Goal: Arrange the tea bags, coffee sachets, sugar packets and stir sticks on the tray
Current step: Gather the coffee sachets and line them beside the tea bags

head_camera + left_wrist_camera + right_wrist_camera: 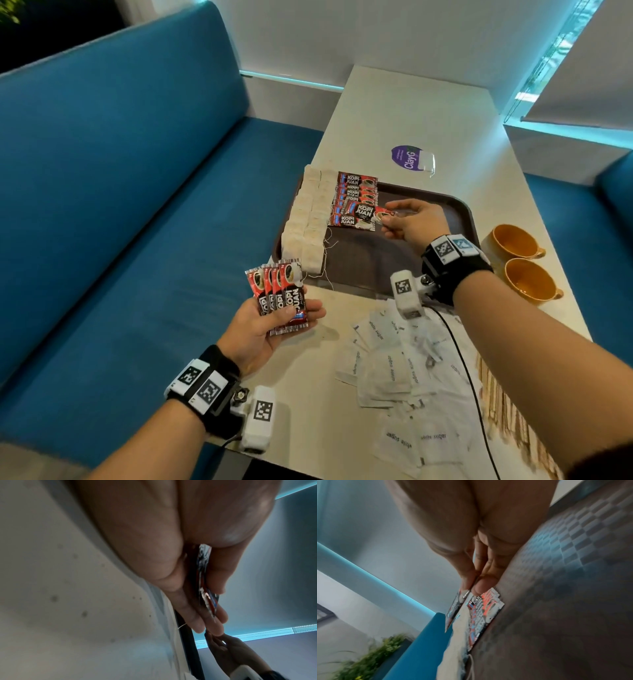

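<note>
Head view: your right hand (416, 219) pinched one coffee sachet (368, 210) over the tray (455, 219) row, left hand (270, 329) gripped the spare sachets (279, 294); next, lay it overlapping.

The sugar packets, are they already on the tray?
No, the sugar packets lie loose on the table, outside the tray.

Tea bags (306, 219) left on tray (455, 219), coffee sachets (356, 200) beside them, sugar packets (397, 370) before tray, cups (520, 263) right
</note>
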